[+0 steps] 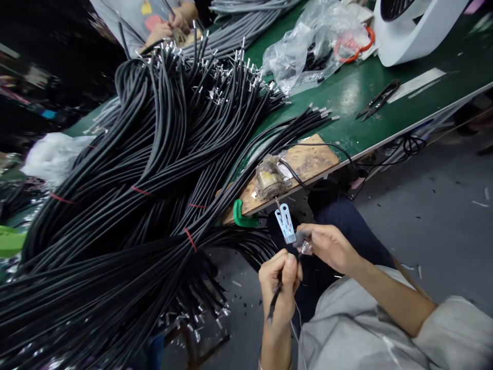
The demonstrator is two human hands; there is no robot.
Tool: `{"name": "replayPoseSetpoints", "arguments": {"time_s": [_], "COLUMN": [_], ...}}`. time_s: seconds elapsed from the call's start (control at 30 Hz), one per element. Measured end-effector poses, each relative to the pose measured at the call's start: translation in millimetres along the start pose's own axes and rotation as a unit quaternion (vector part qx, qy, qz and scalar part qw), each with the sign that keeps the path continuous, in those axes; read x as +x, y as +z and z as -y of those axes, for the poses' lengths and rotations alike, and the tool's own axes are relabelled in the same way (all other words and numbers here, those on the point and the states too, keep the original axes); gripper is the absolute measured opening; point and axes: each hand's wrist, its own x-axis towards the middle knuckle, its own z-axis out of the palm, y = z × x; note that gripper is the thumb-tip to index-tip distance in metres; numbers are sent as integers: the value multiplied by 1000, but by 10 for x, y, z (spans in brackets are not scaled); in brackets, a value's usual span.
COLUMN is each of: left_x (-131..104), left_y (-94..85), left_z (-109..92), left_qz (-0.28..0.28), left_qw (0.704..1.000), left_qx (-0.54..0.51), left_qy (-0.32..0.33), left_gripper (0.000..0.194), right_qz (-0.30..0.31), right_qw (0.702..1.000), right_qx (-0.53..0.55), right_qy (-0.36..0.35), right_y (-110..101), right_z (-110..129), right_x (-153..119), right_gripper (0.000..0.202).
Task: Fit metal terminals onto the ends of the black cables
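Note:
My left hand point(280, 281) is closed around a short black cable point(274, 303), its frayed silvery end point(305, 248) pointing up and right. Close beside that end, the fingers of my right hand point(325, 245) are pinched together at a small dark grey piece, too blurred to name. Just above both hands, a light blue clothespin point(285, 223) hangs from a thin shaft of a small motor-like device point(268, 177) wrapped in dirty clear film. The device sits on a wooden board point(314, 155) at the table edge.
Large bundles of black cables point(154, 149) with red ties cover the left side. On the green table point(342, 97) lie small snips point(379, 100), a plastic bag point(300, 46), orange-handled scissors point(358, 49) and a white appliance point(410, 31). Another person's hands point(171, 28) work at the top.

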Motion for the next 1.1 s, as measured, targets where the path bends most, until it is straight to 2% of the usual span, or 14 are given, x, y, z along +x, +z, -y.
{"name": "replayPoseSetpoints", "arguments": {"time_s": [0.1,0.17,0.3,0.37,0.43,0.5,0.57,0.63,0.7,0.8,0.87,0.93,1.0,1.1], "left_x": [15,23,27,16,-4,-24,-23,8,64,137,151,143,129,135], "left_y": [-34,-59,-64,-43,-23,-19,-36,-69,-110,-170,-201,-221,-226,-210], "left_z": [-11,-7,9,28,65,112,149,158,137,75,38,17,13,36], "left_qz": [27,54,91,84,60,38,28,34,43,48,40,25,4,-17], "left_qw": [997,995,994,996,998,999,999,998,997,994,992,991,988,983], "left_qx": [-37,-53,-54,-35,-9,2,-18,-52,-62,-12,37,67,61,-5], "left_qy": [-55,-70,-13,13,17,3,-12,-10,31,101,113,117,142,185], "left_gripper": [52,52,48,47,46,42,36,30,26,23,20,16,14,14], "right_qz": [28,22,-26,-74,-145,-204,-195,-120,-12,149,206,187,123,72], "right_qw": [993,991,998,995,988,947,920,960,998,976,960,962,973,988], "right_qx": [-90,-94,51,62,-38,-178,-246,-188,-57,34,-29,-109,-148,-96], "right_qy": [-68,-89,4,30,-42,-172,-236,-168,-23,155,188,165,126,98], "right_y": [-42,-24,129,212,253,244,204,149,80,-61,-160,-227,-232,-119], "right_z": [68,69,-35,-88,-114,-109,-75,-21,48,181,281,370,421,396], "right_x": [2,13,15,-13,-52,-78,-73,-36,21,131,223,334,452,589], "right_gripper": [14,13,30,31,26,21,21,25,34,45,43,39,39,47]}}
